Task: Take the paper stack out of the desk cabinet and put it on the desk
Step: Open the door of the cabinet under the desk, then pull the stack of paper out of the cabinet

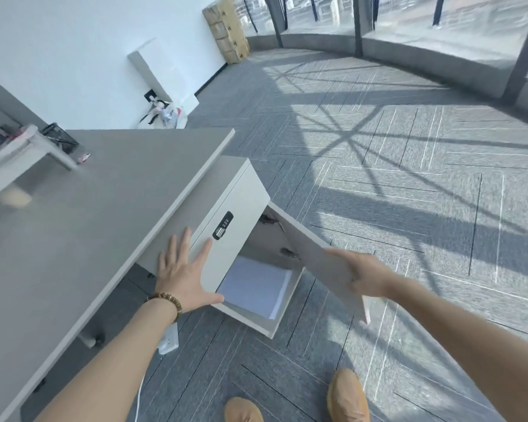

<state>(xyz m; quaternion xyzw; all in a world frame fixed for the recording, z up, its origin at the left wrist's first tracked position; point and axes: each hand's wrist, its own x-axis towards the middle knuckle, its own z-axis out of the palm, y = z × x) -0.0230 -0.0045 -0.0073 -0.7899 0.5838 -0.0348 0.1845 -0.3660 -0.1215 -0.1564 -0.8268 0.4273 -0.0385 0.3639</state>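
Note:
A white paper stack point(253, 284) lies flat inside the lower compartment of the white desk cabinet point(226, 202), which stands under the right end of the grey desk point(104, 190). The cabinet door point(314, 254) is swung open to the right. My right hand point(363, 269) grips the door's outer edge. My left hand point(185, 269) rests flat with fingers spread on the cabinet's front panel, just left of the paper stack and below a black combination lock point(222, 225). Neither hand touches the paper.
A black mesh holder point(60, 138) and a grey riser point(28, 147) stand at the desk's far left. A white power strip point(169, 339) lies on the carpet under the desk. My two tan shoes point(346, 394) are in front of the cabinet. Cardboard boxes point(226, 28) are stacked by the far wall.

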